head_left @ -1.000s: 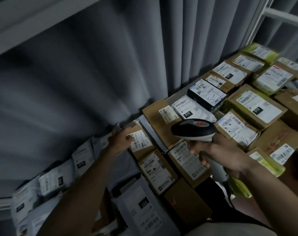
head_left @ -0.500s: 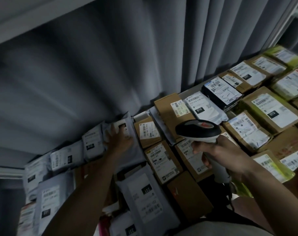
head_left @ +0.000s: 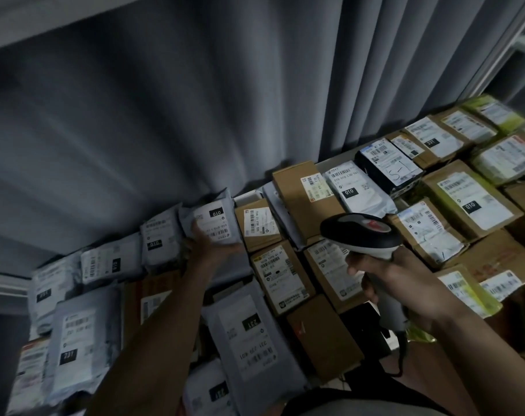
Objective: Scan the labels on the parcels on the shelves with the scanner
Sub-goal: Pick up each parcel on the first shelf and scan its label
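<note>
The scanner [head_left: 361,235], a handheld unit with a dark head, a red mark on top and a pale grip trailing a dark cable, sits in the right hand [head_left: 399,283], whose fingers are wrapped round the grip. Its head hangs over the brown boxes in the middle of the shelf [head_left: 342,156], nose pointing left toward the soft grey mailers.

The left hand [head_left: 207,247] is on a grey mailer [head_left: 210,223] marked 010 at the back of the shelf, fingers on its lower edge and tilting its white label up; whether they pinch it or only prop it, I cannot tell. The two hands are well apart.

How many labels are already read cannot be judged; no beam or light shows on any label. This mailer looks like the one in hand, and the grey bags [head_left: 84,325] further left probably remain. The cardboard boxes [head_left: 471,202] to the right all lie label-up before a grey curtain [head_left: 195,115].
</note>
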